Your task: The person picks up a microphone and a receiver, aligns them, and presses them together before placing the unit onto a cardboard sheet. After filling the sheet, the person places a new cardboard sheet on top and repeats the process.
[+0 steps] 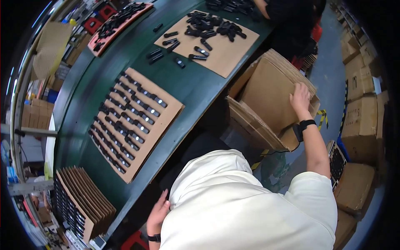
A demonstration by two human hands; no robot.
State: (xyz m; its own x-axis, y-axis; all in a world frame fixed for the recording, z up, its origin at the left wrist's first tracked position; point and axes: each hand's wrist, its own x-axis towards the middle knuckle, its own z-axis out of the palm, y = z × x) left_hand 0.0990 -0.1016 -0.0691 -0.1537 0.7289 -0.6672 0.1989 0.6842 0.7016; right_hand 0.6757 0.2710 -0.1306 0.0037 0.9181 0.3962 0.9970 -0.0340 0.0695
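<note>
My right hand [301, 99] reaches to the large open carton [254, 121] on the right, its fingers bent over the edge of the cardboard sheets [273, 85] that stand upright inside. How many sheets the fingers grip cannot be made out. My left hand [158, 211] hangs beside my body near the table's front edge, fingers stretched out and nothing in it. Before me on the green table [196, 89] lies a cardboard tray [166, 116] carrying rows of small black cylindrical parts [135, 108], each with a bright end.
Black parts lie heaped on a flat cardboard sheet [225, 62] farther back. A pink tray [98, 49] holds more. Filled cardboard trays [85, 196] stand on edge at the left corner. A co-worker's arm [262, 7] shows at the far end. Cartons [360, 125] line the right side.
</note>
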